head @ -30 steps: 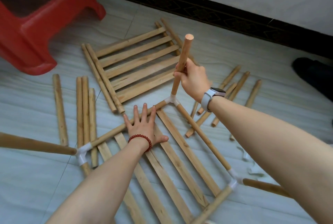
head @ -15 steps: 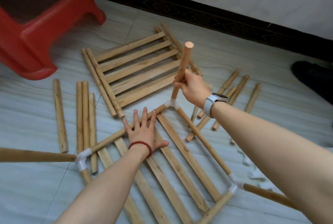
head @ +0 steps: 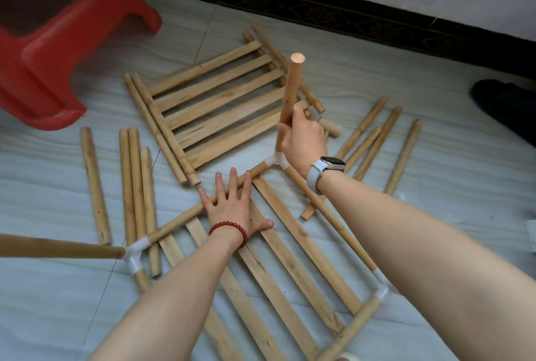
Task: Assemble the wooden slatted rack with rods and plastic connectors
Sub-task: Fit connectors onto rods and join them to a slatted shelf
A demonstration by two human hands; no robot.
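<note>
The slatted rack frame (head: 293,256) lies flat on the pale floor (head: 52,180), pale wood slats running between round rods that meet in white plastic connectors. At its far corner connector (head: 275,160) an upright rod (head: 291,91) stands tilted slightly, its cut end toward the camera. The right hand (head: 304,137) has its grip curled round this rod just above the connector; the left hand (head: 232,204) presses flat, fingers spread, on the frame's far side rod and slats, near that connector. A second slatted panel (head: 220,108) rests just beyond the connector, with loose rods (head: 374,143) to its right and more to its left. Compared with half a second ago the right hand sits a little lower on the rod — otherwise both hands keep their places. The near corner of the frame runs off the bottom edge, and the right forearm hides part of its right-hand rod — the dark object (head: 504,105) at the far right is too cut off to identify.
</note>
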